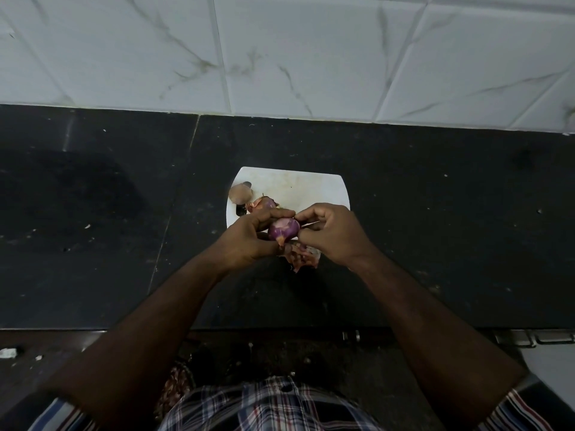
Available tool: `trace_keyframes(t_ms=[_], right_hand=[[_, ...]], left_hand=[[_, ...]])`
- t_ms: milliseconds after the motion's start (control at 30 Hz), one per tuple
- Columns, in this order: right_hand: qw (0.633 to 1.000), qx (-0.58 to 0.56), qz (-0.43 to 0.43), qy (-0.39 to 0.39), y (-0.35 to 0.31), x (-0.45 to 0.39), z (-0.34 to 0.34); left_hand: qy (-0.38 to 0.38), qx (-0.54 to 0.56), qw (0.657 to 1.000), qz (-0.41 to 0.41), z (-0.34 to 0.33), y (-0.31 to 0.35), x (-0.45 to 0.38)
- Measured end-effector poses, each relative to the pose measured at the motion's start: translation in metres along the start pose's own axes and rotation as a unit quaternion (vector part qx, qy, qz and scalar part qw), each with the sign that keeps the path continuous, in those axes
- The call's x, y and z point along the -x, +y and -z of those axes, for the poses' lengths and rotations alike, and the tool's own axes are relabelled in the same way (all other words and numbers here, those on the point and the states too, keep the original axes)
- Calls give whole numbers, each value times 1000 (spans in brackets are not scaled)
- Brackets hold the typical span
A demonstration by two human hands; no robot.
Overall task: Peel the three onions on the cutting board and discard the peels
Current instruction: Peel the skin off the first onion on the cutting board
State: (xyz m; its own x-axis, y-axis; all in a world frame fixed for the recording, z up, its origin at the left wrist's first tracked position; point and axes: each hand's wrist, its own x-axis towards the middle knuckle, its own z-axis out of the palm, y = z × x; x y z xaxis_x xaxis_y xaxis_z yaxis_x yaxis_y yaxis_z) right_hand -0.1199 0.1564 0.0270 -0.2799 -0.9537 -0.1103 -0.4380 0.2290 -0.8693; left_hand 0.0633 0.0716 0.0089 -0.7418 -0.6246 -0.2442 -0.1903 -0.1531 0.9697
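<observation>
Purple onion [282, 230] above peel-strewn white board [311, 188]

Both forearms are bare from wrist to above the elbow; the left hand [249, 237] and right hand [329, 231] wear no gloves or rings; a short-sleeved plaid shirt [270, 405] in white, navy and red checks covers the torso; striped sleeve hems show at both lower corners.

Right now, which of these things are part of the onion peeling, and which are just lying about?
In the job: left hand, right hand, held onion, two onions, loose peels, cutting board.
Just there: black counter, tiled wall.
</observation>
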Motion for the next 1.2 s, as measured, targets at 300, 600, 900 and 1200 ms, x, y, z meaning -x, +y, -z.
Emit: trace_keyframes(t_ms=[300,600,900,1200], right_hand=[[998,28,17,53,-2,3,-8],[996,33,15,81,4,2,-13],[981,-163,-68,85,8,-1,-7],[936,-333,-78,88,-4,12,-22]], left_hand=[[11,-16,1000,-20,-6,1,-1],[13,11,1000,-9,-5,-7,-2],[-22,222,974,24,-2,-10,2],[116,394,909,72,-17,-8,-9]])
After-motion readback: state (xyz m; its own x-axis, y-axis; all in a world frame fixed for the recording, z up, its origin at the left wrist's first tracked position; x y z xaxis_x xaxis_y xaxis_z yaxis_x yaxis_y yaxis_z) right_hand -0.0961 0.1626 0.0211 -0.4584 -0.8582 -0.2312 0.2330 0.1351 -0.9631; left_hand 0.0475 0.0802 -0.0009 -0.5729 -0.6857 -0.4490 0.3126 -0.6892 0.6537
